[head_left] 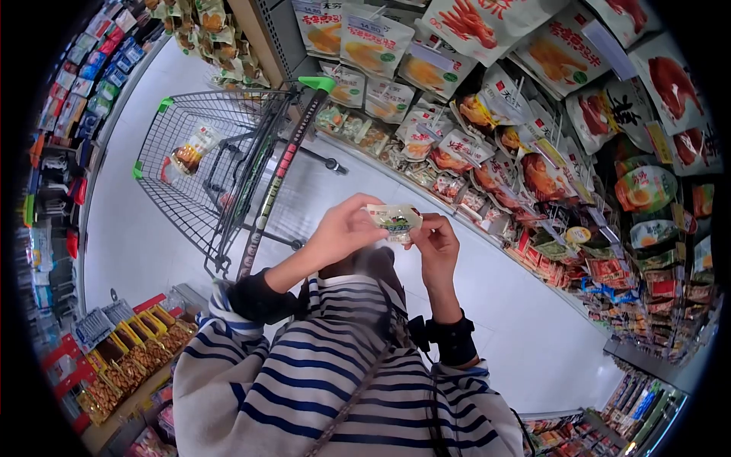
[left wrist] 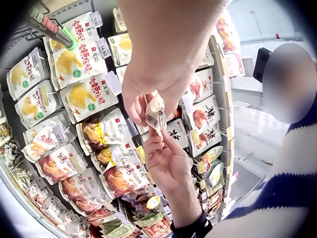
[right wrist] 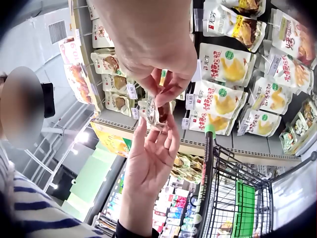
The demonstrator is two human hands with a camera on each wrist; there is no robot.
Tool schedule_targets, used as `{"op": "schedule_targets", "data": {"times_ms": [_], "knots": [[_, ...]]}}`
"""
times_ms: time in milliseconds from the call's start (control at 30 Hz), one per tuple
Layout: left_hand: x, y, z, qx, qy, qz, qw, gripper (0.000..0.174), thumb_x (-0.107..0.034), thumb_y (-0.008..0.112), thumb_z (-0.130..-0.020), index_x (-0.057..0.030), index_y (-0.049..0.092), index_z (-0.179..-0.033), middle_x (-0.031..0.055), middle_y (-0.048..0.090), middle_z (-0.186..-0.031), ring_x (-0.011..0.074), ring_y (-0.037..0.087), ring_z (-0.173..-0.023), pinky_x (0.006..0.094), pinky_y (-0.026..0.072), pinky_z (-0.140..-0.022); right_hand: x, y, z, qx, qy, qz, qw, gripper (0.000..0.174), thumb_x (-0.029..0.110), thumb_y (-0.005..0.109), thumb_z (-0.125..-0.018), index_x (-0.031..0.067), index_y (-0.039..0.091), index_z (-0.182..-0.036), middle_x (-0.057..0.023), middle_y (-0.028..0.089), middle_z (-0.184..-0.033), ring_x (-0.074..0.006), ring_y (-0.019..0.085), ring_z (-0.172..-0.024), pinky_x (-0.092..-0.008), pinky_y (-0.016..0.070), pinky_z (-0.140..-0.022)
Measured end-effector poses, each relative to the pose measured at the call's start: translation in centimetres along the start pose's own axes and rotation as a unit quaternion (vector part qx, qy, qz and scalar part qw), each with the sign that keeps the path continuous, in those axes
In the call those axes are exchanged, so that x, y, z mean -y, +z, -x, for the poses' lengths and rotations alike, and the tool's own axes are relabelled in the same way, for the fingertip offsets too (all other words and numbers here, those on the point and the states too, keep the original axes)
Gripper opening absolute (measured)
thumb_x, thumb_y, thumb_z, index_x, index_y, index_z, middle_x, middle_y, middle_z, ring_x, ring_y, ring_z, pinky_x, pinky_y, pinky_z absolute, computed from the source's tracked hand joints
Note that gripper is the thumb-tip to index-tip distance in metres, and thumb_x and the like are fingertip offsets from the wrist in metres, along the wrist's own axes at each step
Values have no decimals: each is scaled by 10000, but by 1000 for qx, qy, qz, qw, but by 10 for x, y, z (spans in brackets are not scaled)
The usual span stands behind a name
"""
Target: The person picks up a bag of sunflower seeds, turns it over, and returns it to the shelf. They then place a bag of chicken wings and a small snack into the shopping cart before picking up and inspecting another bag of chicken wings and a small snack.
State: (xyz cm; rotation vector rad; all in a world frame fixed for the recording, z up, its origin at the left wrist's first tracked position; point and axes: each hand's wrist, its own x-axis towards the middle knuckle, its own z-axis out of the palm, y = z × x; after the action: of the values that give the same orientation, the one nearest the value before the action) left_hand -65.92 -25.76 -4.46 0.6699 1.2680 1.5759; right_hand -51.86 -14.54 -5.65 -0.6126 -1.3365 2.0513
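Observation:
A small, pale snack packet (head_left: 395,219) with green and red print is held between both hands in front of the striped top. My left hand (head_left: 346,231) grips its left side, thumb and fingers at the edge. On the other side, my right hand (head_left: 437,245) pinches the right edge with thumb and fingertips. The left wrist view shows a barcode on the packet (left wrist: 155,115), with the right hand (left wrist: 168,166) below it. Seen from the right wrist, fingers of both hands meet around the packet (right wrist: 157,112) and cover part of it.
A shopping cart (head_left: 215,137) with green corners stands at the left, with a snack bag (head_left: 194,152) in it. Shelves of hanging snack pouches (head_left: 548,179) line the right side. Boxes of packaged snacks (head_left: 137,350) sit at the lower left, and another shelf (head_left: 80,99) runs along the far left.

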Motion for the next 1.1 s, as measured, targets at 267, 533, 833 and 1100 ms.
{"op": "schedule_targets", "data": {"times_ms": [267, 533, 833, 1100], "knots": [[-18, 9, -17, -39, 340, -430, 835, 298, -26, 622, -704, -19, 517, -983, 113, 541, -998, 275, 540, -923, 326, 453, -772, 18, -16, -45, 133, -1, 29, 991, 203, 22, 592, -745, 25, 500, -926, -142, 489, -1112, -198, 479, -1019, -312, 414, -838], [-12, 46, -47, -42, 407, -553, 726, 312, -37, 601, -669, -29, 524, -972, 116, 525, -1039, 299, 524, -946, 429, 443, -827, 38, -73, -83, 264, 69, -16, 962, 328, 4, 577, -732, 35, 473, -1041, -136, 427, -1195, -225, 427, -1116, -313, 413, -846], [51, 98, -56, -286, 130, -341, 886, 322, 27, 653, -652, -11, 532, -947, 136, 559, -978, 258, 555, -882, 313, 447, -743, 8, -109, -119, 366, 173, 59, 912, 218, -60, 510, -774, 14, 511, -980, -108, 447, -1117, -164, 467, -1022, -287, 405, -850], [106, 80, -31, -357, -19, -277, 892, 303, 37, 625, -682, 8, 526, -966, 128, 518, -1043, 206, 540, -915, 285, 439, -792, -64, -111, -112, 363, 340, 11, 867, 79, 1, 535, -797, -11, 500, -866, -102, 552, -1004, -119, 536, -841, -243, 449, -744]]}}
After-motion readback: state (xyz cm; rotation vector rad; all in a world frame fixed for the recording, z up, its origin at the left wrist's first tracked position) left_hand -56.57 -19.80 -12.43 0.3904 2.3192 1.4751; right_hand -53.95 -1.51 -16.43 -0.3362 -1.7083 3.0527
